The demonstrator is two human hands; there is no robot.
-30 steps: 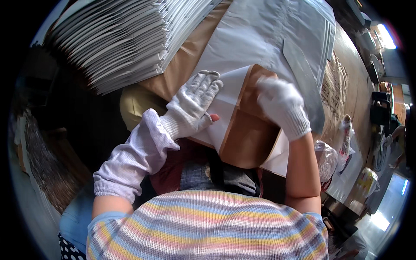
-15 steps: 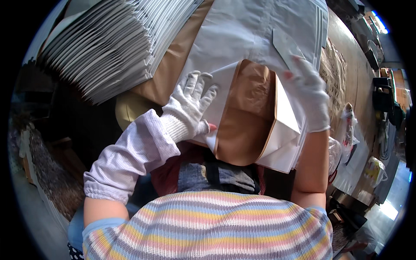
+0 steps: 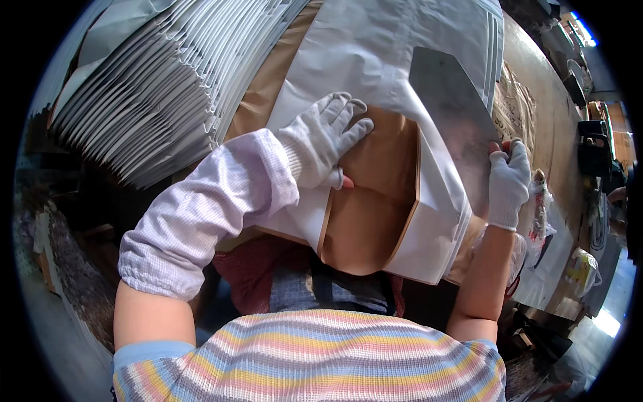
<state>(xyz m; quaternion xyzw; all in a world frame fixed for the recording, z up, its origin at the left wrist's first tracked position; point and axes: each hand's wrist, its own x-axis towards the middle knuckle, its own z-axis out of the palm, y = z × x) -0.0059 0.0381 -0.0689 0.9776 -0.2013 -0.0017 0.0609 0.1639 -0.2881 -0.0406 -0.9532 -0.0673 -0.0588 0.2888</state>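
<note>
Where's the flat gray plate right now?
In the head view, the flat gray plate is right of centre, up and to the right of the open brown paper fold, with the right hand at its lower right edge.

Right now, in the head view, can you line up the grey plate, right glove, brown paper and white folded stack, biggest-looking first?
Largest: white folded stack
Next: brown paper
Next: grey plate
Smallest: right glove
</note>
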